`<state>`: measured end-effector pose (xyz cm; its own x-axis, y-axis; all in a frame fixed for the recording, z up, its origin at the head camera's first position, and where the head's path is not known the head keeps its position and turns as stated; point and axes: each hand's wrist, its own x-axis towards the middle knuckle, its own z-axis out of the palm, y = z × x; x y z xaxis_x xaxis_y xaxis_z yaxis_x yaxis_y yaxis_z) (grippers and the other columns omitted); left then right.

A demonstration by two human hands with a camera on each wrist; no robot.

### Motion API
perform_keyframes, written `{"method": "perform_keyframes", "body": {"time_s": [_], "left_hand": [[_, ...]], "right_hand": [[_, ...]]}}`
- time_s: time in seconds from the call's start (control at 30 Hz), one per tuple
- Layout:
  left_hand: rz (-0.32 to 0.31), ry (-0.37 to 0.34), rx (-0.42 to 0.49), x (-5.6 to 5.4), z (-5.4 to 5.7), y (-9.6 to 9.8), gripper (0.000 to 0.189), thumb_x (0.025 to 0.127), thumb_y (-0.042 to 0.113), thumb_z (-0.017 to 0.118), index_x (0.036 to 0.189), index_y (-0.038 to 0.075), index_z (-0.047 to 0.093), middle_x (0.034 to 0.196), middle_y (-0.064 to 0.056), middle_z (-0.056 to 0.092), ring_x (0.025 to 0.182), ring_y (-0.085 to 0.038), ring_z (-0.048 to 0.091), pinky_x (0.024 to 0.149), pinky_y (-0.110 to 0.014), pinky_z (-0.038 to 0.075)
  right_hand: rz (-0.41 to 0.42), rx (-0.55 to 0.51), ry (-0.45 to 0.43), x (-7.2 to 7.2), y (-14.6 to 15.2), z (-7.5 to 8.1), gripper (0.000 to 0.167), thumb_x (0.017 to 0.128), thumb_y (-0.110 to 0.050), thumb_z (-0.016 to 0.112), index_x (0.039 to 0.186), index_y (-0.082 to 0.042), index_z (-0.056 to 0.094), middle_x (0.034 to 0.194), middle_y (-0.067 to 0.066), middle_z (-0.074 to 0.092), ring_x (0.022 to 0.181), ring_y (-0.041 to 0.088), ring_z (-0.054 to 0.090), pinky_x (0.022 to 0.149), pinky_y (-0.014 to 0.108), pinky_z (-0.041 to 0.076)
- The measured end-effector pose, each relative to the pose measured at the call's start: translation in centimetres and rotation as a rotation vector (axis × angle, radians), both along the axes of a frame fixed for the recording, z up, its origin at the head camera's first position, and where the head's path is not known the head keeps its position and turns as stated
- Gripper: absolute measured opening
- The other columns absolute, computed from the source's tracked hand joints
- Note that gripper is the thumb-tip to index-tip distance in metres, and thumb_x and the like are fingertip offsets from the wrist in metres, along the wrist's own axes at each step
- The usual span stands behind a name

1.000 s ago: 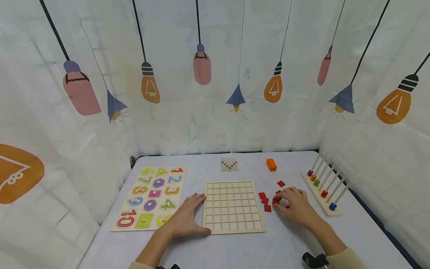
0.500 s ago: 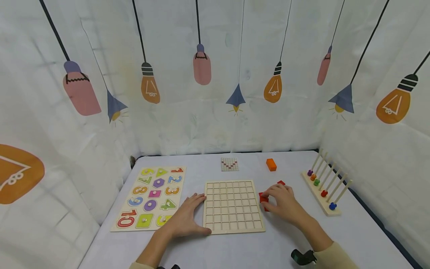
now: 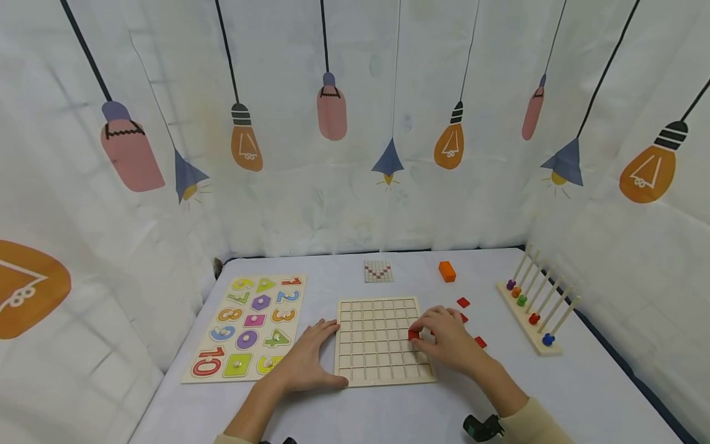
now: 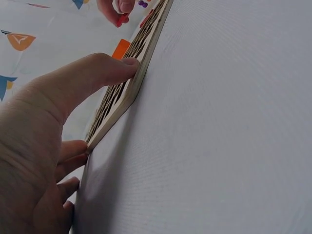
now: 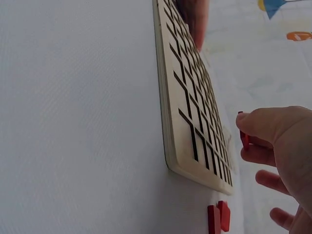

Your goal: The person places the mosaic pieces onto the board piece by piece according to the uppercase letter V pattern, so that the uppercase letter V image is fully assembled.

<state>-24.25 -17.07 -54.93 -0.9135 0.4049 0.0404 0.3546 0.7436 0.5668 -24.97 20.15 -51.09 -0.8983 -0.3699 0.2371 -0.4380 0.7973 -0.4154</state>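
Observation:
A square wooden grid board (image 3: 383,370) lies flat in the middle of the table, with no tiles visible in its cells. At its left side, my left hand (image 3: 305,364) is spread, the thumb on the near-left corner and fingertips against the left edge. Over the board's right part, my right hand (image 3: 452,344) pinches a small red square tile (image 3: 413,335) between thumb and finger. The right wrist view shows that tile (image 5: 244,140) held above the grid. Loose red tiles (image 3: 463,302) lie right of the board; some are hidden behind the right hand.
A number and shape puzzle board (image 3: 191,375) lies at the left. Behind the grid are a small pattern card (image 3: 379,271) and an orange block (image 3: 447,272). A wooden peg stand (image 3: 549,351) with coloured beads stands at the right.
My right hand has moved left from among the loose red tiles to over the grid board, now with a red tile in its fingertips. The left hand has stayed at the board's edge.

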Motion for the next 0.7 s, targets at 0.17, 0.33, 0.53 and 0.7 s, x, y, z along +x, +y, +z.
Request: {"method": "perform_keyframes", "body": {"time_s": [0.17,0.33,0.53,0.7], "left_hand": [[0.004,-0.004,0.0,0.0,0.0,0.0,0.126,0.066,0.074,0.095,0.168,0.018,0.048,0.177,0.0,0.045,0.173,-0.034,0.027,0.143,-0.061,0.019],[0.006,-0.006,-0.006,0.0,0.0,0.0,0.126,0.066,0.075,0.094,0.168,0.018,0.048,0.177,0.001,0.045,0.173,-0.033,0.026,0.143,-0.061,0.019],[0.002,-0.01,0.001,0.0,0.1,0.0,0.126,0.066,0.074,0.095,0.168,0.017,0.047,0.177,-0.001,0.045,0.173,-0.035,0.026,0.143,-0.062,0.018],[0.01,-0.016,-0.009,0.0,0.1,0.1,0.126,0.066,0.075,0.094,0.169,0.019,0.047,0.178,0.0,0.044,0.173,-0.033,0.026,0.143,-0.06,0.018]], "right_hand": [[0.032,0.033,0.01,0.0,-1.0,-0.7,0.018,0.096,-0.035,0.089,0.113,-0.032,0.082,0.109,-0.023,0.075,0.128,0.014,0.059,0.121,0.063,0.038],[0.102,0.037,0.037,0.1,-2.1,-1.2,0.014,0.096,-0.033,0.089,0.108,-0.034,0.081,0.105,-0.024,0.074,0.125,0.014,0.058,0.115,0.06,0.04],[0.139,0.02,0.032,0.3,-3.4,-1.6,0.012,0.096,-0.031,0.088,0.106,-0.032,0.081,0.105,-0.024,0.074,0.122,0.011,0.056,0.111,0.055,0.039],[0.142,0.052,0.006,0.5,-4.4,-1.8,0.01,0.097,-0.034,0.086,0.107,-0.033,0.083,0.105,-0.023,0.075,0.122,0.012,0.057,0.112,0.057,0.041]]}}
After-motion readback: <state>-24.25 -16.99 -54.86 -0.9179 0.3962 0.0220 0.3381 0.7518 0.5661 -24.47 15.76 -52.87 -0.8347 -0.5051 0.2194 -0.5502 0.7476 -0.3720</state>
